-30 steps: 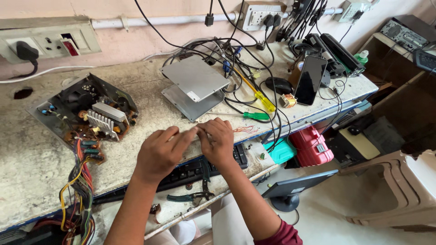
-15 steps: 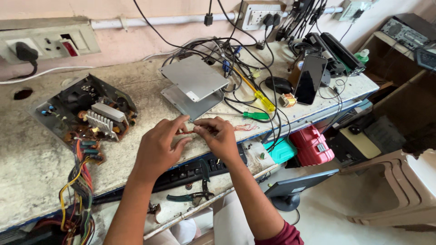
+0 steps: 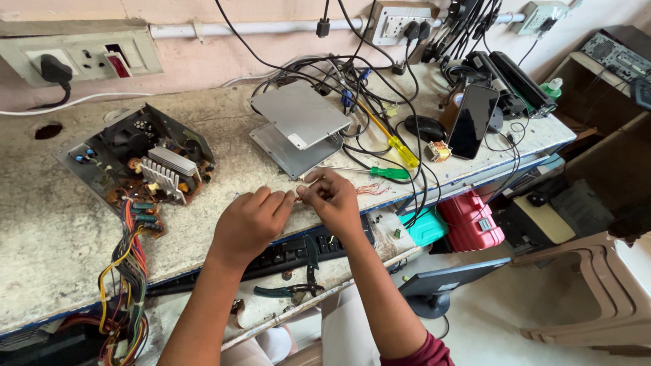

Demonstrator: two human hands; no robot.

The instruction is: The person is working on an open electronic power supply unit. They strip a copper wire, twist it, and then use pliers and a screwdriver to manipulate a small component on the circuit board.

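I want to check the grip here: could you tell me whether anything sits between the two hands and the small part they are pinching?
Nothing visible does. The left hand and right hand meet fingertip to fingertip on the small part, too tiny to identify, above the bench.

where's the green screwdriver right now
In the head view, the green screwdriver lies on the bench just right of the right hand, below the yellow screwdriver.

Two hands, left [image 3: 251, 220] and right [image 3: 332, 200], meet over one worktop [image 3: 47, 230]. On it lie one opened power supply [image 3: 132, 163], two stacked grey metal plates [image 3: 298, 125], two screwdrivers, one yellow-handled [image 3: 400, 150] and one green-handled [image 3: 390, 173], one phone [image 3: 472, 120] and one mouse [image 3: 424, 127]. One pair of pliers [image 3: 298, 288] and one keyboard [image 3: 298, 247] sit on a lower shelf.
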